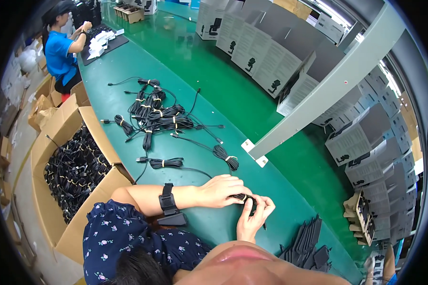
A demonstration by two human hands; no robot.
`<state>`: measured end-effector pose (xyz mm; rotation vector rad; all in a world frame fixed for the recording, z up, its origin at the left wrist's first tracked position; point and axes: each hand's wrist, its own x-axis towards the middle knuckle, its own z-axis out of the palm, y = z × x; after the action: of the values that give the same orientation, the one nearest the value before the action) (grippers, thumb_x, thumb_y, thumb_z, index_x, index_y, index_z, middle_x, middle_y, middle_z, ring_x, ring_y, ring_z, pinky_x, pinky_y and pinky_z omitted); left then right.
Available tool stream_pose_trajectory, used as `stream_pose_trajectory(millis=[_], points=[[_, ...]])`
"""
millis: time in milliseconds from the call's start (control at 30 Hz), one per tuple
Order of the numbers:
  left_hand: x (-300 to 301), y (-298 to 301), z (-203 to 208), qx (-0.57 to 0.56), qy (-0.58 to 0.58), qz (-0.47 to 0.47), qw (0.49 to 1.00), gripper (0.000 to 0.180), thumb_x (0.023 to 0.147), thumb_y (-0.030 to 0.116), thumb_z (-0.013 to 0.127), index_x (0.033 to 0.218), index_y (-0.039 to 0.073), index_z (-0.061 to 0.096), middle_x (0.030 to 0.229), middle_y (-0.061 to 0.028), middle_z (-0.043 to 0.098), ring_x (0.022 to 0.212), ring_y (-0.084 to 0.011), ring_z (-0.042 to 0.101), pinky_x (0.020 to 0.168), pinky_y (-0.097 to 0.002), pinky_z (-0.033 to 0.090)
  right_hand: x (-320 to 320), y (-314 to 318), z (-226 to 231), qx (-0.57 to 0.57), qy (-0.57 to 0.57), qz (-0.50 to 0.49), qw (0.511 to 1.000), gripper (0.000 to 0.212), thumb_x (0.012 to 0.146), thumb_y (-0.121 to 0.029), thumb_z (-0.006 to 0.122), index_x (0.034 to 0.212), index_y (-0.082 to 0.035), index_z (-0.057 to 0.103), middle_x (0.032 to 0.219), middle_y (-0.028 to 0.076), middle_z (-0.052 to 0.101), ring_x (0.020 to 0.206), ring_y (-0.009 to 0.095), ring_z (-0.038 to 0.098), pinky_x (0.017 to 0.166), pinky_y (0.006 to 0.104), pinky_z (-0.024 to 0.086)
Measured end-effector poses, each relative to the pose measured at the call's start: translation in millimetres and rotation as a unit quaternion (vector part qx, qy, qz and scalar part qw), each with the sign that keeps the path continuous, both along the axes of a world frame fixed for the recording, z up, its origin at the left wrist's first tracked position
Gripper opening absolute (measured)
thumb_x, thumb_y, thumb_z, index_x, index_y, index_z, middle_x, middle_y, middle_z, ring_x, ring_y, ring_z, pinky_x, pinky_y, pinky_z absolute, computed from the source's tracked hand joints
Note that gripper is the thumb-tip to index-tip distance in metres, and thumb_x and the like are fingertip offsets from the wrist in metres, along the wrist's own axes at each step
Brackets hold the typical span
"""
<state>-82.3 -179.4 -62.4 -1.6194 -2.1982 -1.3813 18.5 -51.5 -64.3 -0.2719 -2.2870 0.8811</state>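
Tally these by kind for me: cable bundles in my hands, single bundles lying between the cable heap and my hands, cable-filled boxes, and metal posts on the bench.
Held black cable bundle, in left hand and right hand: 1
Loose black banded bundles near the black cable heap: 2
Open brown cardboard box of cables: 1
Grey metal post: 1
Total: 5

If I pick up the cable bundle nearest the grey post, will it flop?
The bundle would probably stay together, because a pale band circles it. Its loose end would likely dangle, since it curves away outside the band. It probably wouldn't roll far, with that end trailing.
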Motion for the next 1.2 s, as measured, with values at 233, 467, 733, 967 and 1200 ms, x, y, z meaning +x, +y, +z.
stream_pose_trajectory(millis=[233,467,733,967,1200], points=[[8.3,0.5,0.7,0.046,-0.237,-0.012,0.97,0.044,0.077,0.018,0.068,0.114,0.007,0.048,0.08,-0.005,0.055,0.068,-0.0132,0.054,0.062,-0.0271,0.046,6.1,-1.2,-12.2,-0.061,-0.045,0.102,0.992,0.023,0.092,-0.016,0.044,0.094,0.004,0.056,0.082,0.017,0.057,0.074,0.028,0.054,0.069,0.0347,0.044],[6.0,9.6,-6.6,0.111,-0.286,-0.024,0.951,0.05,0.078,0.006,0.065,0.122,0.003,0.039,0.1,-0.0066,0.05,0.09,-0.0141,0.052,0.081,-0.0271,0.044,3.8,1.9,-14.9,-0.225,-0.035,0.135,0.964,0.023,0.095,-0.02,0.042,0.094,-0.001,0.054,0.068,0.0,0.051,0.054,0.005,0.044,0.048,0.0201,0.038],[14.5,17.2,-10.2,0.052,-0.482,-0.14,0.863,0.052,0.086,0.01,0.057,0.129,0.002,0.028,0.104,-0.0123,0.05,0.094,-0.0164,0.054,0.084,-0.0303,0.046,-3.5,14.3,-0.2,-0.496,0.056,0.056,0.865,0.036,0.097,-0.033,0.034,0.093,-0.003,0.053,0.057,-0.001,0.048,0.046,0.003,0.041,0.041,0.0182,0.034],[19.4,31.6,-3.6,-0.049,-0.268,-0.066,0.96,0.042,0.087,0.011,0.056,0.122,0.0,0.036,0.097,-0.0103,0.054,0.085,-0.0136,0.056,0.074,-0.0268,0.047,-7.4,15.3,-25.7,-0.289,0.045,0.04,0.955,0.023,0.094,-0.023,0.043,0.086,-0.004,0.053,0.064,-0.002,0.048,0.052,0.004,0.041,0.045,0.0188,0.036],[10.5,30.4,-2.7,-0.031,-0.354,-0.088,0.93,0.039,0.086,0.01,0.055,0.121,0.002,0.039,0.081,-0.008,0.059,0.064,-0.0117,0.058,0.059,-0.0253,0.049,-8.2,13.8,-9.9,-0.44,0.02,0.07,0.895,0.02,0.094,-0.021,0.044,0.106,-0.004,0.044,0.077,0.001,0.05,0.057,0.004,0.043,0.05,0.0184,0.037]])
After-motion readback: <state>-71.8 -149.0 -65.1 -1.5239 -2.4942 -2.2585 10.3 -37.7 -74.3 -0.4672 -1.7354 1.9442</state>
